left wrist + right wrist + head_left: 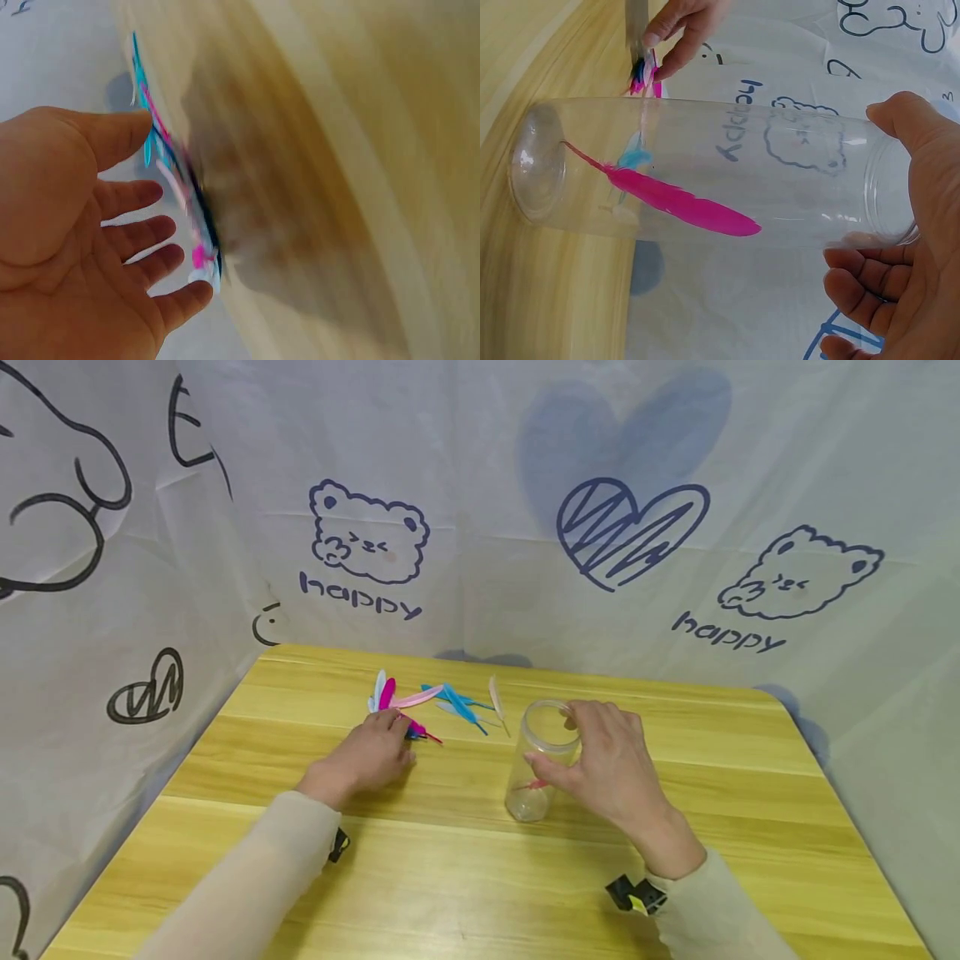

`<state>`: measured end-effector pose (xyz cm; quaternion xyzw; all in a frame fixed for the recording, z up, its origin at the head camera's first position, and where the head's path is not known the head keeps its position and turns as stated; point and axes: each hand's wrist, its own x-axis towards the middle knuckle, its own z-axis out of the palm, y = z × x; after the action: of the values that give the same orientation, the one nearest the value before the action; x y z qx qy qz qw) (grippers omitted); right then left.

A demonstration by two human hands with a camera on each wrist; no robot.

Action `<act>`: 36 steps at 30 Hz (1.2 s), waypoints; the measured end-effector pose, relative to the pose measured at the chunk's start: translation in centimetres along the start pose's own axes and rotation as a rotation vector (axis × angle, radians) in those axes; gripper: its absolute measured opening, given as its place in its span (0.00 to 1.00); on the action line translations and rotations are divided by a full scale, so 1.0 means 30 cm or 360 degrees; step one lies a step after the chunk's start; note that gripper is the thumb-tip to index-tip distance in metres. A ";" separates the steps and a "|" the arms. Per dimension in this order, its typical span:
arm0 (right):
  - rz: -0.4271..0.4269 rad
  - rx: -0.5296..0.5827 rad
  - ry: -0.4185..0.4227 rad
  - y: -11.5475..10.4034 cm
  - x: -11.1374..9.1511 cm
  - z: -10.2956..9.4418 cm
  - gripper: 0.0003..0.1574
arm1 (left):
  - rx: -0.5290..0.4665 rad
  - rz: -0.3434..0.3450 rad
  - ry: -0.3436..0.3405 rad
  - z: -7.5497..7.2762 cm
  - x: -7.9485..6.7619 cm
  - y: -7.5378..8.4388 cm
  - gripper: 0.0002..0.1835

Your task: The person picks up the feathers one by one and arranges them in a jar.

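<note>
My right hand (pixel 611 764) grips a clear plastic jar (pixel 523 781) near its rim, thumb on one side and fingers on the other. The jar stands upright on the table, and inside it leans a magenta feather (pixel 682 201), quill end down. Over a small heap of feathers at the left is my left hand (pixel 363 756), its fingers loosely bent and apart in the left wrist view. Beside its fingertips lie a magenta feather (pixel 387 693), a white feather (pixel 380 683) and a pale pink feather (pixel 422 697). Part of the heap is hidden behind this hand.
Bright blue feathers (pixel 459 703) lie between the heap and the jar, with a cream feather (pixel 496 695) just behind the jar. The wooden table (pixel 450 877) ends at a white cloth backdrop (pixel 495 602) with drawn bears and hearts.
</note>
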<state>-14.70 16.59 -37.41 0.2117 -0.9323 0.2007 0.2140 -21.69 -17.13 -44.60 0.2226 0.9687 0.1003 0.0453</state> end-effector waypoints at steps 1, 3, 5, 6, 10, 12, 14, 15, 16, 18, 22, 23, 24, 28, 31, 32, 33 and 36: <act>-0.0003 0.0000 -0.0001 0.000 0.000 0.000 0.41 | 0.0015 0.0036 -0.0022 0.006 0.003 0.004 0.33; -0.0006 0.0001 -0.0005 0.001 0.000 0.000 0.41 | 0.0027 0.0089 -0.0060 0.015 0.006 0.011 0.34; -0.0007 -0.0002 -0.0009 0.002 -0.001 0.001 0.41 | 0.0006 0.0101 -0.0114 0.021 0.008 0.015 0.34; -0.0005 -0.0002 -0.0011 0.001 -0.001 0.000 0.42 | -0.0012 0.0098 -0.0143 0.023 0.008 0.015 0.34; 0.0002 0.0005 -0.0016 0.001 -0.002 0.002 0.42 | -0.0131 0.0066 -0.0256 0.031 -0.003 0.001 0.33; 0.0004 0.0010 -0.0016 0.001 -0.003 0.002 0.42 | -0.0186 0.0068 -0.0277 0.027 -0.014 -0.013 0.31; 0.0005 0.0010 -0.0016 0.002 -0.004 0.002 0.42 | -0.0222 0.0083 -0.0277 0.018 -0.027 -0.028 0.28; 0.0003 0.0012 -0.0014 0.002 -0.004 0.002 0.42 | -0.0231 0.0092 -0.0268 0.012 -0.033 -0.036 0.27; 0.0004 0.0013 -0.0016 0.003 -0.004 0.001 0.42 | -0.0238 0.0096 -0.0257 0.005 -0.040 -0.044 0.25; 0.0002 0.0014 -0.0016 0.003 -0.005 0.000 0.42 | -0.0232 0.0094 -0.0222 -0.004 -0.050 -0.061 0.22; -0.0009 0.0015 -0.0013 0.005 -0.004 -0.004 0.42 | -0.0208 0.0040 -0.0132 -0.028 -0.068 -0.090 0.16; -0.0010 0.0014 -0.0011 0.006 -0.003 -0.005 0.42 | -0.0192 0.0011 -0.0108 -0.036 -0.070 -0.094 0.16; -0.0009 0.0015 -0.0009 0.006 -0.003 -0.006 0.42 | -0.0178 -0.0022 -0.0084 -0.043 -0.070 -0.099 0.15; 0.0004 0.0013 -0.0003 0.009 -0.002 -0.012 0.41 | -0.0051 -0.0103 0.0060 -0.068 -0.053 -0.107 0.13; 0.0020 0.0016 -0.0010 0.008 -0.003 -0.015 0.41 | 0.0061 -0.0130 0.0174 -0.073 -0.024 -0.100 0.11; 0.0025 0.0018 -0.0015 0.008 -0.003 -0.015 0.41 | 0.0093 -0.0144 0.0206 -0.072 -0.016 -0.097 0.10; 0.0030 0.0018 -0.0023 0.007 -0.004 -0.016 0.41 | 0.0105 -0.0173 0.0234 -0.071 -0.008 -0.093 0.10; 0.0041 0.0032 -0.0042 0.003 -0.005 -0.015 0.41 | 0.0129 -0.0282 0.0289 -0.063 0.005 -0.088 0.08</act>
<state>-14.48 16.94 -37.13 0.2043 -0.9356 0.2100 0.1970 -23.19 -19.71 -43.31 0.1276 0.9879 0.0765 -0.0430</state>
